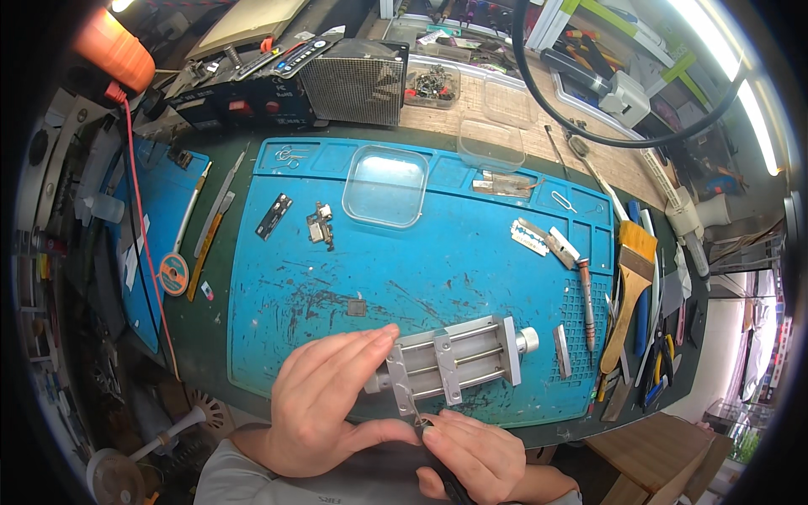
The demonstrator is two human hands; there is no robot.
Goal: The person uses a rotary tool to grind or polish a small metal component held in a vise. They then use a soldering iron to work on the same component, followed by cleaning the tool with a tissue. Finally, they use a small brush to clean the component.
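Note:
A silver metal clamp jig (459, 358) with two rails and a round knob lies on the blue work mat (471, 269) near its front edge. My left hand (324, 404) rests on the jig's left end, fingers stretched flat over it and thumb below. My right hand (471, 454) pinches a thin dark tool (429, 438) whose fine tip reaches up to the jig's left bracket. A small dark square chip (357, 308) lies on the mat just above my left hand.
A clear plastic tray (385, 187) sits at the mat's top; small metal parts (320, 225), a razor blade (530, 239), a screwdriver (587, 303) and a brush (627, 295) lie around. A solder reel (173, 274) and a power supply (252, 99) stand to the left and back.

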